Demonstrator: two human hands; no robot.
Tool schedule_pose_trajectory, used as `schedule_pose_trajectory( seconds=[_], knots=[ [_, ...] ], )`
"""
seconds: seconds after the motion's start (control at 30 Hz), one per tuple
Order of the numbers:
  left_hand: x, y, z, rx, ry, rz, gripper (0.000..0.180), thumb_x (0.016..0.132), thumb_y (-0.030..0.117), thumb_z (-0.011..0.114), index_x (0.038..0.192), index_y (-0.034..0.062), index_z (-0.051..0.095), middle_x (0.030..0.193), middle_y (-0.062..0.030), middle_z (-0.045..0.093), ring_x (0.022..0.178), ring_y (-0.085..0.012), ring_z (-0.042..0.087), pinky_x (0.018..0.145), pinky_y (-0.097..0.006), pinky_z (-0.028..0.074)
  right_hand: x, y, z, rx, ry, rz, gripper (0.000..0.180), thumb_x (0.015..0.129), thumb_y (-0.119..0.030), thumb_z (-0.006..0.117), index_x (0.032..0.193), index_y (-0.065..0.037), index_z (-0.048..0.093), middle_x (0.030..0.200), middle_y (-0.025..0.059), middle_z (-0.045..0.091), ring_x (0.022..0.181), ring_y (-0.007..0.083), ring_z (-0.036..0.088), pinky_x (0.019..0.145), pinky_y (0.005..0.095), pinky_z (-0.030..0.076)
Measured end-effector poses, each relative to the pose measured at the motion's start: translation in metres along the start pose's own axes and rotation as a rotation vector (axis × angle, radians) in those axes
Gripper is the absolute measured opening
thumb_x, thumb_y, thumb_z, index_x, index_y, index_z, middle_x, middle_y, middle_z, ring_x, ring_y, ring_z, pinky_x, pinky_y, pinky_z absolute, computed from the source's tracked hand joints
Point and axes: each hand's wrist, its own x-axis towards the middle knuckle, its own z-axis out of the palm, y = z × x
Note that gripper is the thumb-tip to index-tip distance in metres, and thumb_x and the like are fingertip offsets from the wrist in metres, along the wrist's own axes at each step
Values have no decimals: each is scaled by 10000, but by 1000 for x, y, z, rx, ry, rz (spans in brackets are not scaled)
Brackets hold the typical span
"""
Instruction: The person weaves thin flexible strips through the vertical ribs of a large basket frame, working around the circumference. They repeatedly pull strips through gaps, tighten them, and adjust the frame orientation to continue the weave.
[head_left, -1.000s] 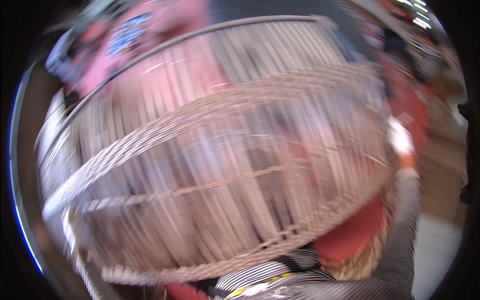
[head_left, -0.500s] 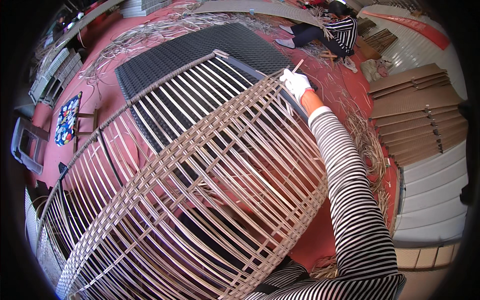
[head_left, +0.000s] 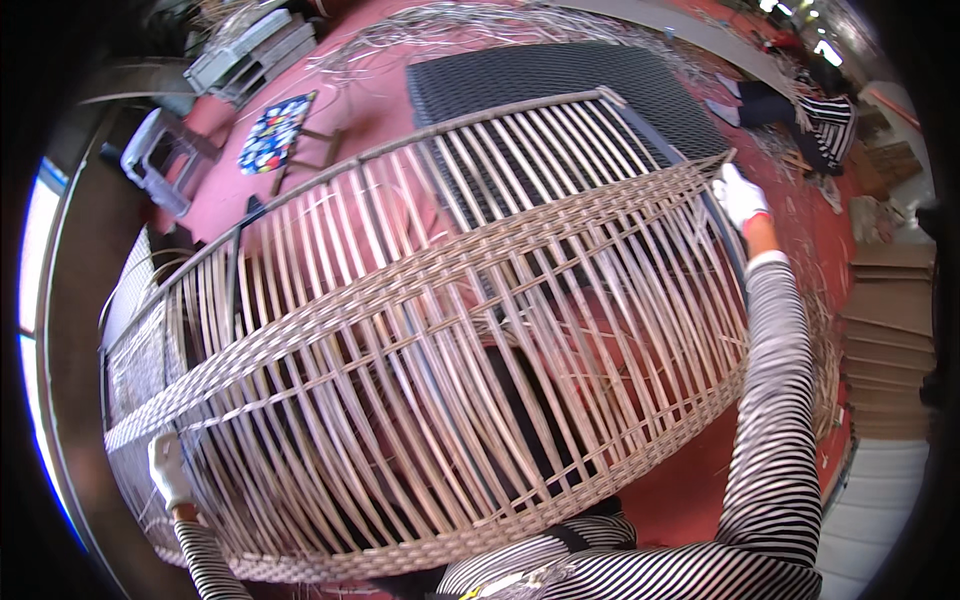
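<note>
A large half-woven wicker panel (head_left: 450,250) spans the view in front of me, with brown strands running across a dark frame. A dense woven band (head_left: 400,280) crosses its middle from end to end, and another woven band (head_left: 560,518) runs along its near edge. My right hand (head_left: 742,198), in a white glove, is closed at the panel's right edge, where the middle band ends. At the left end, my gloved left hand (head_left: 169,472) is on the strands just below the same band. Its fingers look closed, but blur hides what they hold.
Beyond the panel lies a dark woven sheet (head_left: 560,85). A stool with a patterned cover (head_left: 277,133) and a grey plastic stool (head_left: 168,160) stand at the left. A person in stripes (head_left: 828,125) sits at the far right, near stacked brown panels (head_left: 890,320). Loose strands litter the red floor.
The view has turned left, so the panel and its surroundings now sit farther right. My left hand has come into view at the panel's left end. My right hand stays at the right edge.
</note>
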Motion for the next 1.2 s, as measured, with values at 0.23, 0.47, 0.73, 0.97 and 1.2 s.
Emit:
schedule_pose_trajectory(
  seconds=[0.23,0.47,0.73,0.97,1.2],
  knots=[
    [-128,226,93,488,10,674,316,865,105,883,1171,126,806,1223,-78,797,1089,-214,768,1035,-333,618,-282,10,137,-357,-244,-1286,144,1024,-150,739,1157,-95,750,1082,92,779,1048,203,734,966,376,615],
    [-162,363,224,237,92,1090,171,981,191,726,1148,159,747,1015,-45,758,891,-236,724,805,-412,562,-420,66,285,-789,-254,-1502,234,1017,-266,653,1193,-130,725,1143,92,726,1022,275,684,927,533,521],
    [-147,362,246,55,-103,837,228,1044,186,660,1246,118,740,1096,-106,765,950,-308,741,835,-419,592,-405,74,297,-740,-334,-1315,227,1055,-285,638,1214,-158,738,1071,70,725,947,265,726,848,448,606],
    [-184,381,166,74,60,970,193,992,178,757,1179,128,768,1040,-42,784,896,-212,737,817,-371,583,-406,50,212,-847,55,-1463,164,1012,-295,710,1061,-139,725,1088,55,687,1036,265,657,883,456,559],
    [-177,433,280,-5,-234,1215,231,1022,254,709,1215,139,762,1194,-80,773,1093,-264,725,925,-428,558,-329,57,220,-927,112,-1481,185,1047,-254,624,1077,-168,786,1077,72,750,1046,279,716,892,501,540]
  ],
)
